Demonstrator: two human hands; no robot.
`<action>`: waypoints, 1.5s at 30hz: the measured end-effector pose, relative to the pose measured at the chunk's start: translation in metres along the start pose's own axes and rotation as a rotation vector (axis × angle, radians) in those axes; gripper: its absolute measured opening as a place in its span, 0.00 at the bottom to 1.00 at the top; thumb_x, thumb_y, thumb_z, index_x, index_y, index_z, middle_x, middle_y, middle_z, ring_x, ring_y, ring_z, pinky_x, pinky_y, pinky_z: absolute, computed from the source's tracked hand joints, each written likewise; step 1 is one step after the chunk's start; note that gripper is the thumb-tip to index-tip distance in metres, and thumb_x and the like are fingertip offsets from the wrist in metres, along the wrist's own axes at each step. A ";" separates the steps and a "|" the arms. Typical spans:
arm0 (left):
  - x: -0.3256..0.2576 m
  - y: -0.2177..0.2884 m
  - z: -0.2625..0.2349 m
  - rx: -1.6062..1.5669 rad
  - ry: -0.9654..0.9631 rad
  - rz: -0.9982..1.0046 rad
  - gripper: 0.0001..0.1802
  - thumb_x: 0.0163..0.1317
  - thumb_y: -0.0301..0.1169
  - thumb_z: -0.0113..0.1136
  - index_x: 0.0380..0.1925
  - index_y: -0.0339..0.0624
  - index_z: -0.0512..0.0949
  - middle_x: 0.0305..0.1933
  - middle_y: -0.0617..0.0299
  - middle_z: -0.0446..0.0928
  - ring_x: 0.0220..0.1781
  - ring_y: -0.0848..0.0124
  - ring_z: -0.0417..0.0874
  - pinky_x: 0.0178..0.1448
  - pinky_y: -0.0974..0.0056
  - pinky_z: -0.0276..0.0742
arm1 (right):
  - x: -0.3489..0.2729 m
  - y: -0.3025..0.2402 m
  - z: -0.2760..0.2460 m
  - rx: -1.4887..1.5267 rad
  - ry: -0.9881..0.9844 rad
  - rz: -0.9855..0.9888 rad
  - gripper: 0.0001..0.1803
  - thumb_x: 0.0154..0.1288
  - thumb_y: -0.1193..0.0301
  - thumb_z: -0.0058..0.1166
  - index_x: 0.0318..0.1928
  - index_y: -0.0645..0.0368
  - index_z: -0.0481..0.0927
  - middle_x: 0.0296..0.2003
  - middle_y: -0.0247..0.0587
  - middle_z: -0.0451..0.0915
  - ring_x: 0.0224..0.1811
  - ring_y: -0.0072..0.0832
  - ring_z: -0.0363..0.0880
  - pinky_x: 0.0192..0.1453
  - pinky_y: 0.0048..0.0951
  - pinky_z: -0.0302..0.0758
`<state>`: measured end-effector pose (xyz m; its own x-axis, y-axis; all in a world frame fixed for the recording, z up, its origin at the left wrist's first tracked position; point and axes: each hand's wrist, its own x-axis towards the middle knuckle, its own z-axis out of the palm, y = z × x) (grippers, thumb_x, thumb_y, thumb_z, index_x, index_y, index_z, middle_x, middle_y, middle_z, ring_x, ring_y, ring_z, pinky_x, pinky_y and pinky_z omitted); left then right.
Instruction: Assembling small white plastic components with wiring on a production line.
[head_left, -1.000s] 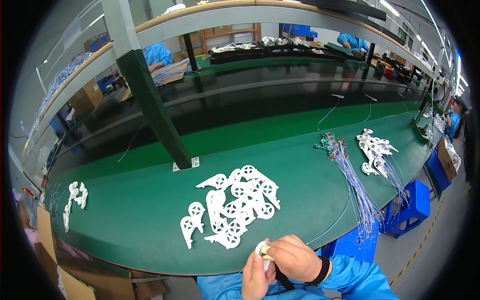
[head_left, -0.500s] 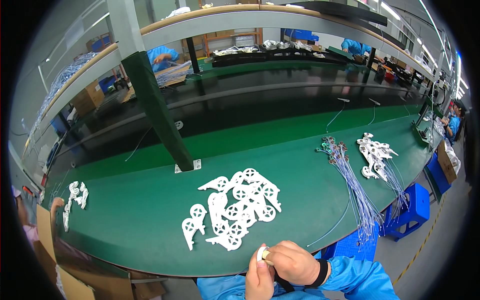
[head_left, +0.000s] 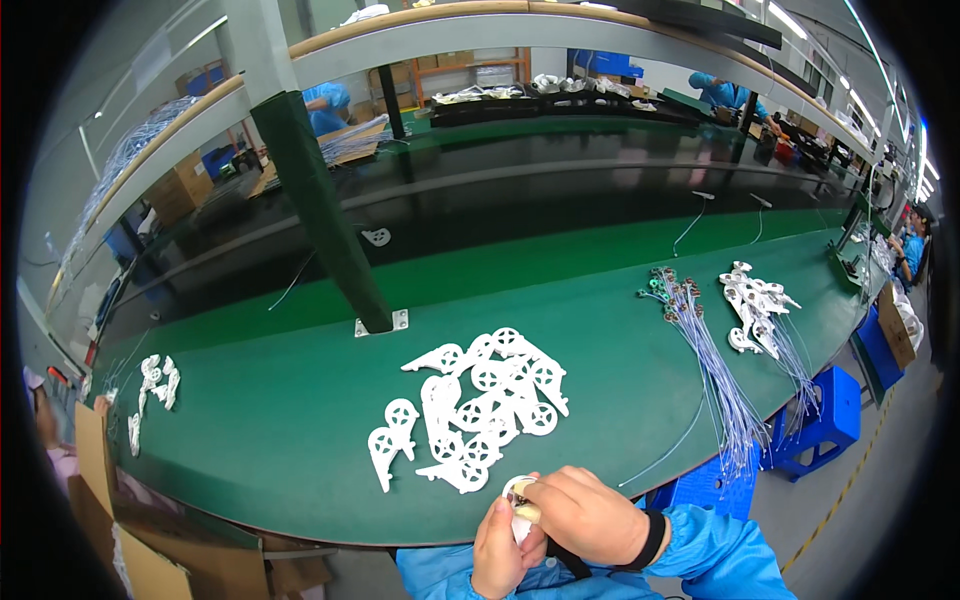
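Observation:
My left hand (head_left: 497, 553) and my right hand (head_left: 583, 516) meet at the near edge of the green table (head_left: 280, 430), both closed around one small white plastic part (head_left: 519, 496) with a round wheel-like end. Just beyond my fingers lies a heap of several flat white plastic parts (head_left: 480, 405) with round spoked ends. Both forearms wear blue sleeves, and a black band circles my right wrist.
A bundle of thin pale wires with ring ends (head_left: 705, 360) lies to the right, beside another pile of white parts (head_left: 757, 305). More white parts (head_left: 150, 390) sit at the far left. A dark green post (head_left: 320, 215) rises mid-table. A blue stool (head_left: 820, 415) stands right. Other workers sit beyond.
My hands stay at the table edge on the small white part, with only slight shifts of the fingers. The piles have not moved.

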<state>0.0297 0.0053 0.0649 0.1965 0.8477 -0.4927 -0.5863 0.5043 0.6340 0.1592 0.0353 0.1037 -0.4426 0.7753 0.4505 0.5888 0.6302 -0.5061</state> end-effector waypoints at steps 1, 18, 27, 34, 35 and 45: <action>-0.001 0.005 -0.001 0.000 0.003 0.001 0.25 0.70 0.52 0.30 0.35 0.45 0.70 0.10 0.72 0.55 0.08 0.81 0.50 0.12 0.75 0.44 | 0.000 0.002 -0.003 0.001 -0.031 -0.028 0.17 0.48 0.76 0.57 0.41 0.64 0.75 0.35 0.41 0.76 0.34 0.36 0.74 0.41 0.32 0.71; -0.004 0.008 -0.003 -0.039 -0.141 -0.097 0.26 0.70 0.53 0.29 0.32 0.45 0.69 0.12 0.70 0.59 0.08 0.80 0.54 0.12 0.75 0.48 | 0.002 -0.004 -0.013 -0.094 -0.032 -0.046 0.16 0.49 0.74 0.59 0.41 0.60 0.77 0.37 0.37 0.77 0.35 0.31 0.74 0.40 0.29 0.70; -0.006 0.006 0.004 0.078 -0.046 0.050 0.21 0.72 0.47 0.30 0.36 0.44 0.68 0.13 0.70 0.60 0.11 0.81 0.57 0.13 0.75 0.49 | 0.005 0.012 -0.010 -0.014 -0.135 -0.149 0.20 0.48 0.69 0.58 0.42 0.65 0.75 0.35 0.37 0.75 0.35 0.32 0.73 0.40 0.29 0.71; 0.004 0.007 -0.009 0.083 -0.092 -0.073 0.22 0.71 0.50 0.31 0.36 0.45 0.68 0.12 0.69 0.59 0.09 0.80 0.55 0.12 0.75 0.49 | 0.009 0.021 -0.019 -0.015 -0.209 -0.212 0.17 0.51 0.75 0.54 0.44 0.65 0.75 0.36 0.40 0.75 0.36 0.34 0.73 0.41 0.29 0.72; 0.014 0.001 -0.026 -0.182 -0.342 -0.131 0.14 0.69 0.39 0.37 0.41 0.41 0.66 0.19 0.63 0.66 0.12 0.78 0.60 0.17 0.74 0.55 | 0.009 0.022 -0.022 0.030 -0.227 -0.202 0.16 0.51 0.77 0.55 0.43 0.65 0.76 0.37 0.42 0.76 0.35 0.35 0.74 0.40 0.30 0.73; -0.002 0.022 0.001 0.022 -0.193 -0.260 0.26 0.69 0.54 0.29 0.36 0.46 0.69 0.11 0.68 0.59 0.07 0.79 0.54 0.12 0.73 0.50 | -0.002 0.028 -0.025 0.644 -0.274 0.381 0.21 0.63 0.68 0.55 0.54 0.64 0.70 0.39 0.40 0.71 0.31 0.22 0.72 0.34 0.22 0.71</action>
<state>0.0178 0.0149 0.0804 0.4839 0.7048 -0.5188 -0.4802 0.7095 0.5158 0.1934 0.0501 0.1071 -0.4896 0.8719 0.0062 0.2637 0.1548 -0.9521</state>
